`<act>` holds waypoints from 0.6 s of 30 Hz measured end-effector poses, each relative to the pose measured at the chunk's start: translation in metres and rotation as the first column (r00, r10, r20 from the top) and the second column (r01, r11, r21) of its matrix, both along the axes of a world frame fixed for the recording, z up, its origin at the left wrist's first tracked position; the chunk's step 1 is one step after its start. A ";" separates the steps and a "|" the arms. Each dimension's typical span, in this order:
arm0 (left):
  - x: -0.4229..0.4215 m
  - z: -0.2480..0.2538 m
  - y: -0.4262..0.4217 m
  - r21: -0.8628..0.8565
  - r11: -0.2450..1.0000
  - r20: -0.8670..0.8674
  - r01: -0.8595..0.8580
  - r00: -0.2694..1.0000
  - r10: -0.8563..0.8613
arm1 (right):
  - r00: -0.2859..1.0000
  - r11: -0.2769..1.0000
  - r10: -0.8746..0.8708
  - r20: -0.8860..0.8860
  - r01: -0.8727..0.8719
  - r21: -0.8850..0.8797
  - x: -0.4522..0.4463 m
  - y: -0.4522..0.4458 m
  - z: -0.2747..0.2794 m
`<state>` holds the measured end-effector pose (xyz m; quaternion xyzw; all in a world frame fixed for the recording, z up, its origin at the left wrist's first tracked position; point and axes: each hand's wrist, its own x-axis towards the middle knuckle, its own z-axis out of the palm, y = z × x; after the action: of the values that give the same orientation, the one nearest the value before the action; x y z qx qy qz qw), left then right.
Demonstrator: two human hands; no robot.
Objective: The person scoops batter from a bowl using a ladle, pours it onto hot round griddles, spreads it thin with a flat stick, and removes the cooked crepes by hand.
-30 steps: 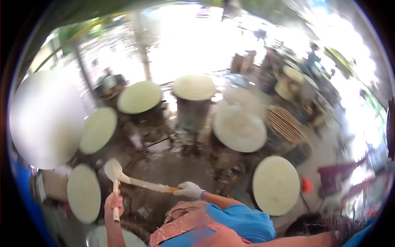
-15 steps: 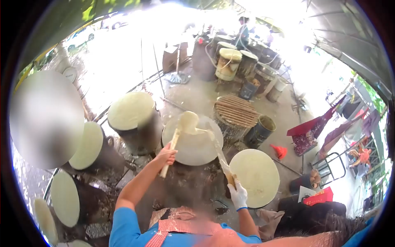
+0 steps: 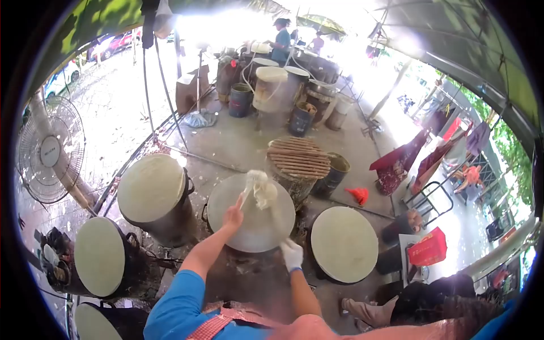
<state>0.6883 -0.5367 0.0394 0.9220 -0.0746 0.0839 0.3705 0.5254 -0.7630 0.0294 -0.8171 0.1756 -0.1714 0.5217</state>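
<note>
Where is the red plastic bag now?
In the head view, the red plastic bag is at the lower right, to the right of the round pale griddle.

Bare left hand [image 3: 233, 216] gripping a dough-covered stick [image 3: 249, 186] over a round griddle [image 3: 251, 222], gloved right hand [image 3: 292, 254] near its edge

Grey round-caged pedestal fan [image 3: 50, 152]: well left of the left fingers [image 3: 234, 214]. Brown slatted wooden round cover [image 3: 298, 158]: beyond the right fingers [image 3: 289, 246]. Crumpled bright-red item [image 3: 358, 195]: on the floor, beyond and right of them. Bright-red bag [image 3: 429, 247]: well right. Dark-red hanging cloth [image 3: 399, 161]: farther out, same side. Person in teal top [image 3: 281, 45]: far beyond both hands' fingers.
</note>
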 end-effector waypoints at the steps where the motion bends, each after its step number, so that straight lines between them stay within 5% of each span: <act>1: 0.002 0.020 -0.004 -0.060 0.998 0.044 -0.005 0.999 0.008 | 0.995 0.803 0.045 0.085 0.014 -0.596 0.001 0.003 0.009; 4: 0.015 0.077 0.020 -0.245 0.969 0.067 -0.029 0.997 0.047 | 0.956 0.697 -0.166 -0.242 -0.059 -0.715 0.006 -0.014 0.026; 5: 0.014 0.090 0.028 -0.314 0.949 0.045 -0.034 0.998 0.051 | 0.918 0.901 -0.123 -0.378 -0.056 -0.429 0.017 -0.032 0.002; 6: 0.012 0.098 0.039 -0.343 0.939 0.099 0.039 0.995 -0.005 | 0.981 0.999 -0.039 -0.192 0.031 -0.041 0.026 -0.016 0.001; 7: 0.001 0.098 0.059 -0.375 0.921 0.141 0.109 0.988 -0.060 | 0.999 0.935 -0.042 0.016 0.034 0.354 0.034 0.010 0.005; 9: -0.023 0.074 0.092 -0.390 0.902 0.147 0.186 0.979 -0.139 | 0.999 0.986 -0.047 0.020 0.044 0.159 0.065 0.056 0.015; 10: -0.046 0.055 0.106 -0.345 0.925 0.100 0.158 0.986 -0.131 | 0.988 0.971 0.147 -0.039 -0.152 -0.183 0.086 0.054 0.017; 13: -0.124 0.028 0.150 -0.235 0.972 -0.122 0.021 0.991 -0.050 | 0.958 0.875 0.005 -0.285 -0.142 -0.462 0.061 0.028 0.098; 14: -0.147 0.027 0.167 -0.163 0.986 -0.214 0.020 0.975 -0.055 | 0.974 0.958 0.043 -0.221 -0.103 -0.267 0.058 -0.002 0.061; 15: -0.163 0.009 0.179 -0.155 0.984 0.016 0.085 0.996 -0.083 | 0.988 0.995 0.060 -0.140 -0.071 -0.071 0.053 -0.024 0.023; 16: -0.173 0.001 0.188 -0.137 0.986 0.031 0.094 0.995 -0.091 | 1.000 0.884 0.008 0.025 -0.019 0.467 0.037 0.011 0.031; 17: -0.186 0.000 0.197 -0.115 0.988 0.031 0.104 0.994 -0.102 | 0.997 0.985 -0.046 -0.058 0.055 0.165 0.035 0.033 0.022; 18: -0.185 0.012 0.195 -0.134 0.989 -0.068 0.069 0.995 -0.079 | 0.996 0.994 -0.090 0.000 0.090 0.063 0.051 0.064 -0.005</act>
<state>0.5031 -0.3416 0.0511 0.8946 -0.0896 0.0413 0.4358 0.5761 -0.6993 0.0241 -0.7912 0.2168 -0.1905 0.5391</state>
